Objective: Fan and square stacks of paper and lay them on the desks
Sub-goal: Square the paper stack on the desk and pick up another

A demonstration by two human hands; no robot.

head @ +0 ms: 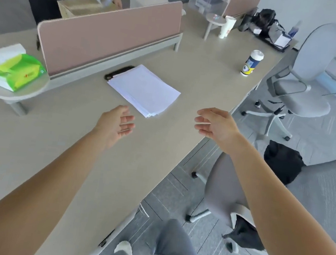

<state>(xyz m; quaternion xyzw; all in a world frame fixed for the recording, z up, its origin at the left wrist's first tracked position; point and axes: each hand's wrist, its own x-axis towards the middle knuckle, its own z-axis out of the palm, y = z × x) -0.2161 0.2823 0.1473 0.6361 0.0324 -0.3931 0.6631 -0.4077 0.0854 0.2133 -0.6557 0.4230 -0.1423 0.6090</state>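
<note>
No text reads clearly — labels on the tissue pack (19, 71) and canister (250, 63) are blurred.

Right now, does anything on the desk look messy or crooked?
A little. The paper stack lies slanted on the desk, its near corner sheets slightly uneven, and its far edge covers part of a black thing. The left hand and right hand are open, off it.
</note>
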